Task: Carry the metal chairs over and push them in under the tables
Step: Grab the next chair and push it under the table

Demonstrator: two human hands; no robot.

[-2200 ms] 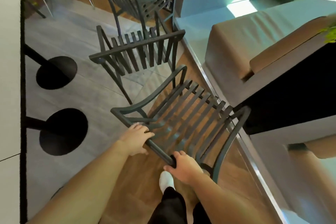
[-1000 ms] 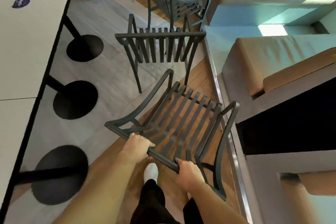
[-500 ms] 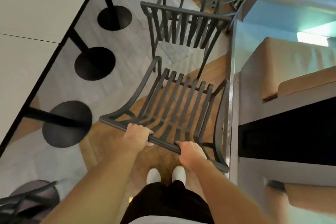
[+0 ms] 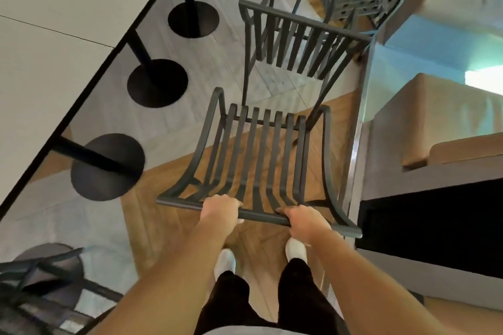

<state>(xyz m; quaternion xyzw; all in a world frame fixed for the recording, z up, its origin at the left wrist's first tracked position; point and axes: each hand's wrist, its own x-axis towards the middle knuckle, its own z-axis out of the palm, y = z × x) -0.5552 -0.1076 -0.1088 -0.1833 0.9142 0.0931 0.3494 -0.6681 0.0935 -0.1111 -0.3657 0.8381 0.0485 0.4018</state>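
Here the carrying step is in hand: the left hand [image 4: 220, 205] and the right hand [image 4: 306, 221] each keep a closed grip on the top rail of the dark slatted metal chair [image 4: 261, 155], held near the person's feet. The long white surface [image 4: 68, 43] on black pedestal bases lies to the left. Next, I judge, the chair must turn left and slide under it, between the bases.

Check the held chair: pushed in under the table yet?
Not yet. The chair stands beside the table, both hands gripping its top rail.
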